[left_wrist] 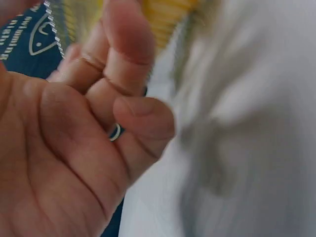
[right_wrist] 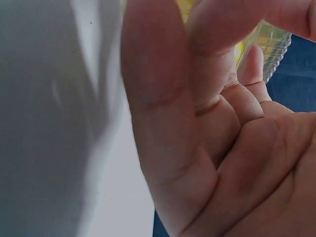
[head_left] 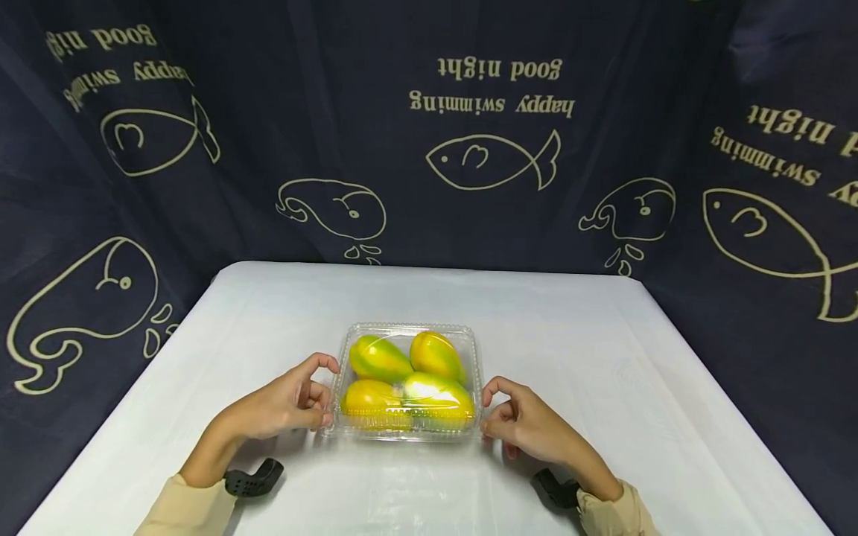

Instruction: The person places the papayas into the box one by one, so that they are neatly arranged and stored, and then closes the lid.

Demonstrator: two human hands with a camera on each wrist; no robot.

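A clear plastic clamshell box (head_left: 479, 365) lies on the table in the head view, its ridged lid closed over several yellow-green mangoes (head_left: 378, 359). My left hand (head_left: 284, 402) holds the box's left side, thumb at the near corner and curled fingers along the edge. At the opposite side my right hand (head_left: 529, 424) grips the near right corner with bent fingers and thumb. The left wrist view has the left palm (left_wrist: 64, 143) large, with yellow fruit behind the fingers. In the right wrist view, the box's ridged edge (right_wrist: 276, 44) shows beyond the fingers; their contact is partly hidden.
A white cloth covers the table (head_left: 570, 335). Dark blue curtains (head_left: 496, 216) with fish and whale drawings stand along its back and sides. Each wrist bears a black strapped device, such as the left one (head_left: 255, 479), below beige sleeves (head_left: 191, 510).
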